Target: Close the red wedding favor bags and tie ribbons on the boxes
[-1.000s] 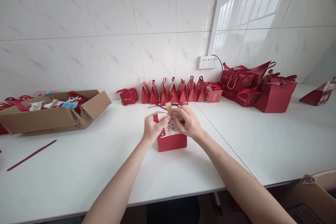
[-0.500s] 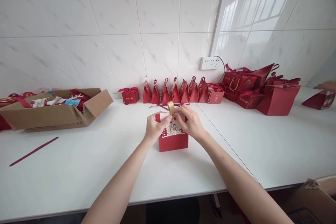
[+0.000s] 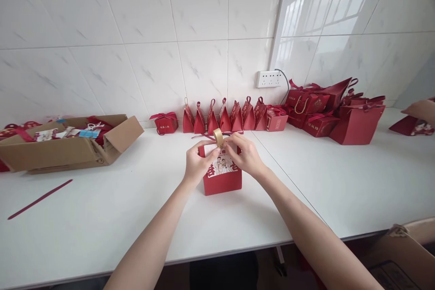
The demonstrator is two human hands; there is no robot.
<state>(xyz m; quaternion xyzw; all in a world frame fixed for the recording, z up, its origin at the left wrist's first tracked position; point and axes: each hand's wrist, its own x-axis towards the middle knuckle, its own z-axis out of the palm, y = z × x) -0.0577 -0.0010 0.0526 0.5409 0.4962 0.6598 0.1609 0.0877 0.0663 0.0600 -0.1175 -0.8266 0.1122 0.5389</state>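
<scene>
A red gift box (image 3: 222, 186) with a white panel showing a printed couple stands upright on the white table in front of me. From its top rises a gold loop (image 3: 218, 137), which looks like a ribbon handle. My left hand (image 3: 198, 161) pinches the top edge at the left, thumb at the foot of the loop. Opposite it, my right hand (image 3: 245, 154) has its thumb and fingers closed on the top edge by the same spot. What exactly lies between the fingertips is hidden. Just behind the box, a dark red ribbon (image 3: 201, 136) lies on the table.
Several pointed red boxes (image 3: 212, 122) line the wall, with a small bowed box (image 3: 166, 123) to their left. Red boxes (image 3: 312, 104) are piled at right. An open carton (image 3: 68, 156) and a loose ribbon strip (image 3: 41, 199) lie left. Another person's hand (image 3: 421, 111) touches a red box (image 3: 403, 125).
My view has shifted slightly. My hands keep almost the same hold at the box top. At far right, the other person's box is tipped lower.
</scene>
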